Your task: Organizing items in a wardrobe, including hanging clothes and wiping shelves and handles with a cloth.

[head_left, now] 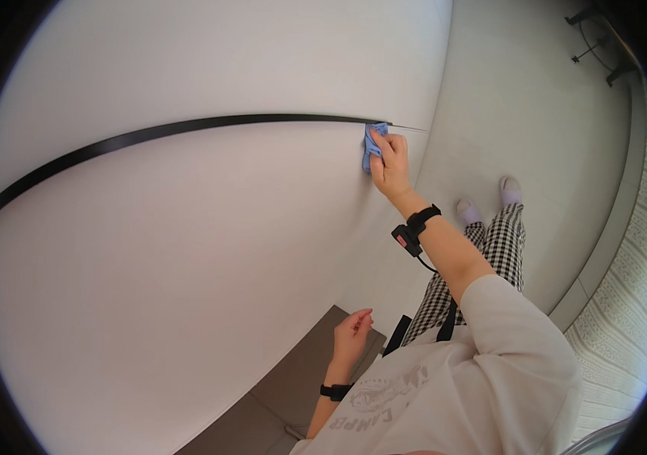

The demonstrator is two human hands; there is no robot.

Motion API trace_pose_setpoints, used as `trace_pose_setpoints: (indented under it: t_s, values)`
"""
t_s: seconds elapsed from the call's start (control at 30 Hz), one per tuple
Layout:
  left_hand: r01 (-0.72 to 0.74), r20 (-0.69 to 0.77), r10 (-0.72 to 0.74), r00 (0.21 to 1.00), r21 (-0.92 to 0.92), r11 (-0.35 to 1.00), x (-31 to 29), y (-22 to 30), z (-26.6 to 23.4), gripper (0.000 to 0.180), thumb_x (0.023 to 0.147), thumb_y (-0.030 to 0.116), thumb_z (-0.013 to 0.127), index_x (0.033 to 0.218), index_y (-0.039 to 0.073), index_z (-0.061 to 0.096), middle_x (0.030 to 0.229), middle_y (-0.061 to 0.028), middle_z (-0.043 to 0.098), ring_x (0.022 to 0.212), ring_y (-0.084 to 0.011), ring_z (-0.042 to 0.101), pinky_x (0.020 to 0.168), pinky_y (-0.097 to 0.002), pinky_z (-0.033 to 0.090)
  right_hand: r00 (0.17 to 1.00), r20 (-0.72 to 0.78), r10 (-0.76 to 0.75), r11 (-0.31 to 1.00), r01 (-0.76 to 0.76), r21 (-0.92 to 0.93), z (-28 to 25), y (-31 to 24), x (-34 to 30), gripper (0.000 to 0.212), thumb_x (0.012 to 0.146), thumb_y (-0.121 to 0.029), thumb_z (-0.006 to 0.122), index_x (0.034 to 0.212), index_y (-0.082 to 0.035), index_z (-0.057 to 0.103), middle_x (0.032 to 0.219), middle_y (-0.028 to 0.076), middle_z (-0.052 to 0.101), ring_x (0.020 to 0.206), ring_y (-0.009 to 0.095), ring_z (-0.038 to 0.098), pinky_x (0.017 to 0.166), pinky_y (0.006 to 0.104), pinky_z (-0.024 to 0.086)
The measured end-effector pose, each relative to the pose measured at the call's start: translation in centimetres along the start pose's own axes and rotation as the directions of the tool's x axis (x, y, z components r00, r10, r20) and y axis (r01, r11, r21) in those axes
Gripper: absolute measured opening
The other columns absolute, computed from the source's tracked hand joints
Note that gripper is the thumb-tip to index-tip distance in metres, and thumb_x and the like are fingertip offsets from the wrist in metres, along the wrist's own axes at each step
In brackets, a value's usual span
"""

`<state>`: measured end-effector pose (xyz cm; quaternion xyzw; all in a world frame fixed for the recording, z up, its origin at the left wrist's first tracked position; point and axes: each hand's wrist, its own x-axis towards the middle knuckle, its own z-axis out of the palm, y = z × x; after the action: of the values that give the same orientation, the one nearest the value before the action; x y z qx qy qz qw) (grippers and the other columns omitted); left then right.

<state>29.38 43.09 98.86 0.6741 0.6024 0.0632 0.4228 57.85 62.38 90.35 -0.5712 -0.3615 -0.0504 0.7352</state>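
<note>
My right hand (390,163) is closed on a folded blue cloth (369,155) and presses it against a smooth white panel (209,220). The cloth's upper edge meets the right end of a long black strip (209,123) that runs across the panel. A thin seam continues from there to the panel's edge. My left hand (353,334) hangs low near my waist, fingers curled together, with nothing visible in them. It stays apart from the panel. Black bands with small devices are strapped to both wrists.
Pale floor (505,106) lies to the right, where my slippered feet (509,189) stand. A patterned cream curtain (630,265) hangs along the right side. Dark furniture legs (619,72) show at the far right. Brown tiled floor (263,409) lies at the lower left.
</note>
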Motion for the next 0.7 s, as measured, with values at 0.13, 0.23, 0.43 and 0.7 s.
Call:
trace_pose_setpoints:
  t_s: [0.13,0.23,0.43,0.7]
  values:
    - [-0.033,-0.036,0.033,0.999,-0.009,0.999,0.5,-0.6,-0.5,0.022,0.090,0.015,0.056,0.105,0.001,0.063,0.077,-0.0052,0.065,0.072,-0.0101,0.060,0.066,-0.0238,0.048,1.000,0.001,0.017,1.000,-0.017,-0.004,1.7,0.4,-0.4,0.038,0.074,-0.007,0.051,0.111,-0.006,0.060,0.088,0.012,0.050,0.083,0.029,0.046,0.079,0.0359,0.041]
    - [-0.027,-0.010,0.026,1.000,-0.015,1.000,0.9,0.3,-0.1,0.020,0.090,0.013,0.056,0.105,0.001,0.062,0.080,-0.0037,0.065,0.074,-0.0081,0.059,0.069,-0.0224,0.048,0.977,-0.001,0.214,0.968,-0.213,-0.133,2.1,5.6,-3.1,0.031,0.077,-0.011,0.050,0.105,-0.004,0.059,0.088,0.017,0.054,0.082,0.032,0.050,0.075,0.0376,0.042]
    - [0.018,0.065,-0.020,0.998,0.032,0.999,-1.0,0.2,-0.1,0.022,0.089,0.016,0.056,0.105,0.002,0.063,0.082,-0.0074,0.067,0.076,-0.0110,0.063,0.068,-0.0235,0.049,0.500,0.173,0.848,0.512,-0.858,-0.029,-0.9,12.7,-6.3,0.018,0.082,-0.015,0.049,0.086,0.001,0.058,0.069,0.009,0.058,0.065,0.017,0.057,0.060,0.0344,0.046]
    - [-0.007,0.045,0.003,0.999,0.097,0.995,0.3,1.1,-0.2,0.021,0.090,0.015,0.055,0.105,0.002,0.063,0.080,-0.0063,0.065,0.073,-0.0106,0.061,0.067,-0.0237,0.048,0.686,0.237,0.688,0.551,-0.706,0.445,2.4,-9.6,1.6,0.021,0.078,-0.016,0.054,0.091,0.001,0.054,0.083,0.019,0.058,0.072,0.032,0.056,0.064,0.0397,0.045]
